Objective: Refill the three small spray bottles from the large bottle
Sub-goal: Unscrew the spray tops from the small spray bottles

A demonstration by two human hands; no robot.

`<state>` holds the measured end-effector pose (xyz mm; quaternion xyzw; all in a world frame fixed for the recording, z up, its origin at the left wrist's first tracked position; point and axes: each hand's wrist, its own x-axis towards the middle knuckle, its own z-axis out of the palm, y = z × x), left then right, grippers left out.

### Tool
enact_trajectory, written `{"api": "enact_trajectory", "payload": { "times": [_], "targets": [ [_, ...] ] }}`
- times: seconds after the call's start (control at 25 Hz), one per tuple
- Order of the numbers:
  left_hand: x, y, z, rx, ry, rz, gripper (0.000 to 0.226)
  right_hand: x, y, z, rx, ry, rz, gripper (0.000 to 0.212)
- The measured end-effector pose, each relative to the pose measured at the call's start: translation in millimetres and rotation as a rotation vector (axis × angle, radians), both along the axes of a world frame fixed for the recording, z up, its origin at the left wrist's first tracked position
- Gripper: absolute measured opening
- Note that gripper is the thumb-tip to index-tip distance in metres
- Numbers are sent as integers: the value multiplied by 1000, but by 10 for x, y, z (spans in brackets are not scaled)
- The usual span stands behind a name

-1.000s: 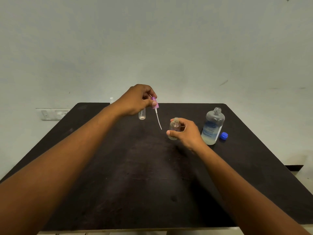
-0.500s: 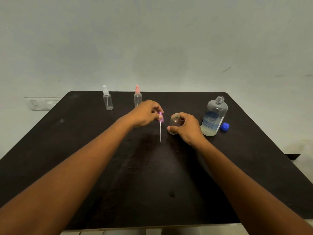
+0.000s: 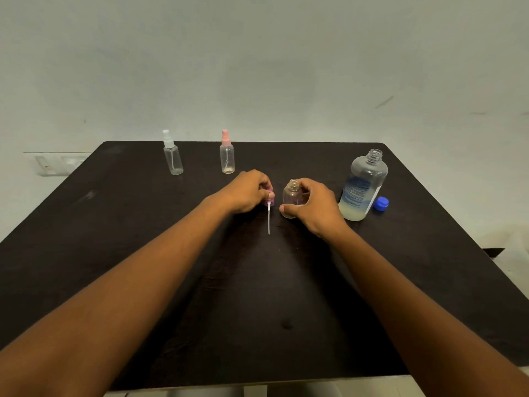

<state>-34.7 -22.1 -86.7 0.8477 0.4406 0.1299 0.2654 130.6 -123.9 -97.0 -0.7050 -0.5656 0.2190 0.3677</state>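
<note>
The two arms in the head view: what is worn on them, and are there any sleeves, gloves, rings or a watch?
Nothing is worn. Both forearms are bare from the bottom edge of the picture up to the wrists, with no sleeves in view. The left hand and the right hand have no gloves. No watch, band or ring shows on the wrists or the visible fingers. The thumbnails are short and unpainted.
</note>
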Motion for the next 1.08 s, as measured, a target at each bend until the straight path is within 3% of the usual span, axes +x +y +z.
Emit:
{"api": "enact_trajectory", "payload": {
  "times": [0.28,0.6,1.08],
  "targets": [
    [1,25,-60,-19,21,6,17,-14,-10,-14,-10,8,1,59],
    [-147,-64,44,0,-7,50,35,-79,-68,84,63,-16,-8,92],
    [-899,-242,427,140,-83,159,33,-633,137,715,279,-96,37,83]
  ]
}}
